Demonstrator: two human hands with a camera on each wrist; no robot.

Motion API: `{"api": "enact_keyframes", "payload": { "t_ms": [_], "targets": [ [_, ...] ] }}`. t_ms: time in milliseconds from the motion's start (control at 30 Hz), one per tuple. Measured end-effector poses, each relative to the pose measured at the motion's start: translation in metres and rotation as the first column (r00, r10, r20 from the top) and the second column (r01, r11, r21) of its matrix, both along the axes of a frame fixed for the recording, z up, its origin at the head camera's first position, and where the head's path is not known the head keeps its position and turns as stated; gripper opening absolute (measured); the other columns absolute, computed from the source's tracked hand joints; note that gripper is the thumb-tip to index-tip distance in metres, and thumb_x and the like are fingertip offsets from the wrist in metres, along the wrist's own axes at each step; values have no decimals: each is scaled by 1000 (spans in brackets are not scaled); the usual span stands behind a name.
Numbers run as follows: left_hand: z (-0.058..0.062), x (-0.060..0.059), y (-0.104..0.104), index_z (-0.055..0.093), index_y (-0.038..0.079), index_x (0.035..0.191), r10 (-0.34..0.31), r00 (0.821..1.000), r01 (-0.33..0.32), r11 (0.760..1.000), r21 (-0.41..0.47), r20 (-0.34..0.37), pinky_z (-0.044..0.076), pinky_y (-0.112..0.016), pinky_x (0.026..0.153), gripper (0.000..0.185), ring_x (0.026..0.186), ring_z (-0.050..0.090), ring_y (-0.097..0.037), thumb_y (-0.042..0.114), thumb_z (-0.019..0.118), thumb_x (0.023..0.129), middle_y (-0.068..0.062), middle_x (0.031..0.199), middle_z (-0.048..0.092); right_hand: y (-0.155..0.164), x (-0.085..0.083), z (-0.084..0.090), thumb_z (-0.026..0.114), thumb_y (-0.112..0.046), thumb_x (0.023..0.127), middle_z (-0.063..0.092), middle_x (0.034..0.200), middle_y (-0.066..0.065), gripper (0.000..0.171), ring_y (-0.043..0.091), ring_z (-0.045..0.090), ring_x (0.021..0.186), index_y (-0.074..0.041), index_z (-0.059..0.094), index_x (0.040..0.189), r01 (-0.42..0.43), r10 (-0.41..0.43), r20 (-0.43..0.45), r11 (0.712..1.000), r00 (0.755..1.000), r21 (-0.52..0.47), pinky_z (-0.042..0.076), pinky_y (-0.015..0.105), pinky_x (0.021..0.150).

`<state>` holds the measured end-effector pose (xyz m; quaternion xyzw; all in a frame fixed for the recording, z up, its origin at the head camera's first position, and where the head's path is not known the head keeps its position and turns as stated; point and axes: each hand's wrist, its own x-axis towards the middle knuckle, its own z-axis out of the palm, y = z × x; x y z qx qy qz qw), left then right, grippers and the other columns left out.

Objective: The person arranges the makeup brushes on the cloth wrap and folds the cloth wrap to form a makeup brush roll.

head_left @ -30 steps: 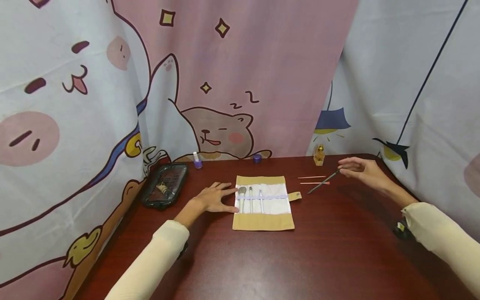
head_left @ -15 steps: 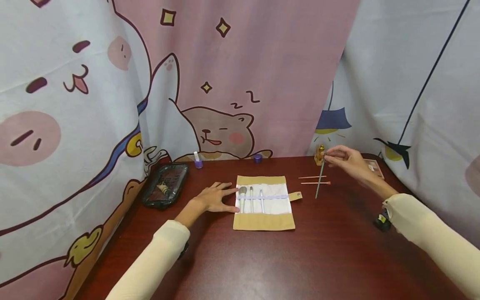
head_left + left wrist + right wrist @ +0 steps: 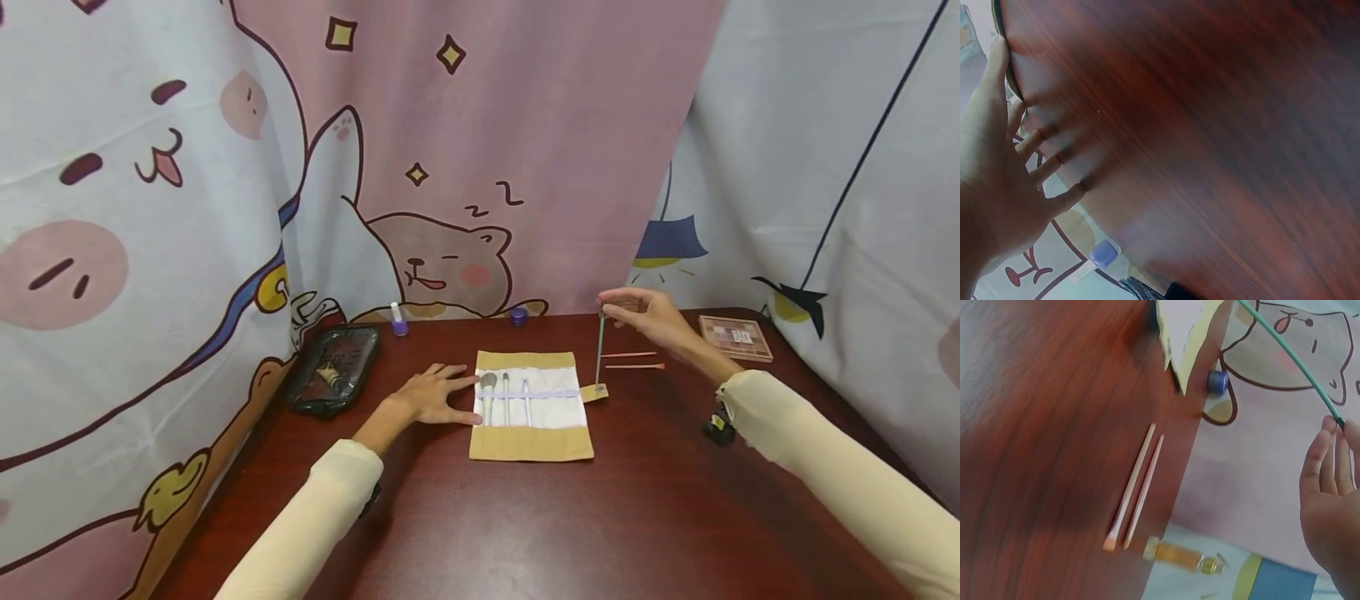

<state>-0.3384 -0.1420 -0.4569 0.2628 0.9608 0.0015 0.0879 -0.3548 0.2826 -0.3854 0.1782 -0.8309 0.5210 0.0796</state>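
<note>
We see a dark red wooden desk (image 3: 525,517) backed by cartoon-printed curtains (image 3: 465,150), and we take the brush roll (image 3: 531,406), lying open near the middle of the desk, as our landmark. It is tan with a white inner panel, and three brushes (image 3: 505,397) sit under its lilac band. Well to the left of the roll lies a clear black-edged pouch (image 3: 332,368). Far to the right of the roll, by the curtain, an eyeshadow palette (image 3: 735,337) lies flat. Our left hand (image 3: 431,395) rests palm down on the desk, its fingers straight and spread, the fingertips touching the roll's left edge. Our right hand (image 3: 647,316) hovers above and to the right of the roll, its fingers pinched on the top end of a thin green brush (image 3: 599,348), which hangs almost upright with its lower tip at the roll's small snap tab (image 3: 594,392). Just right of that tab two thin pink sticks (image 3: 630,360) lie side by side on the desk. Behind the roll, by the curtain, stand a small purple jar (image 3: 517,316) and, further left, a nail polish bottle (image 3: 397,321). The right wrist view shows a small amber bottle (image 3: 1175,555) lying beyond the sticks.
</note>
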Motion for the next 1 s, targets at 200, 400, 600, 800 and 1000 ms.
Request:
{"api": "enact_keyframes", "payload": {
  "t_ms": [200, 400, 600, 800, 1000],
  "targets": [
    [1, 0, 1, 32, 45, 162, 1, 1000, -1, 1000, -11, -6, 35, -60, 115, 95, 154, 26, -26, 91, 51, 81, 5, 171, 26, -20, -11, -4, 71, -20, 101, 69, 130, 17, 41, 15, 74, 102, -1, 65, 137, -80, 80, 1, 997, 997, 14, 59, 27, 81],
    [3, 1, 1, 34, 44, 161, -3, 1000, 3, 1000, 5, -9, 36, -61, 114, 94, 154, 26, -27, 89, 54, 82, 3, 170, 27, -38, -20, -11, 72, -19, 100, 69, 129, 19, 38, 14, 74, 98, -2, 68, 134, -85, 85, 1, 996, 996, 13, 59, 27, 80],
    [4, 2, 0, 37, 42, 161, -24, 1000, 25, 999, 25, -16, 37, -61, 113, 91, 153, 27, -31, 86, 57, 83, 2, 170, 29, -58, -27, -17, 73, -16, 99, 72, 124, 18, 31, 12, 75, 91, -6, 72, 128, -66, 67, -23, 998, 998, 23, 60, 28, 75],
    [3, 2, -1, 37, 42, 161, -18, 1000, 19, 1000, 24, -20, 37, -61, 113, 92, 154, 28, -30, 87, 56, 83, 2, 169, 30, -73, -32, -22, 73, -15, 99, 75, 119, 15, 29, 17, 75, 92, -7, 73, 126, -51, 51, -8, 998, 999, 41, 60, 28, 74],
    [3, 3, 0, 36, 42, 161, -15, 1000, 16, 1000, 22, -14, 36, -62, 113, 93, 154, 27, -28, 88, 55, 82, 2, 170, 29, -82, -37, -31, 74, -12, 98, 74, 121, 16, 29, 21, 76, 93, -3, 74, 126, -32, 32, -7, 999, 999, 26, 59, 26, 73]
  ]
}}
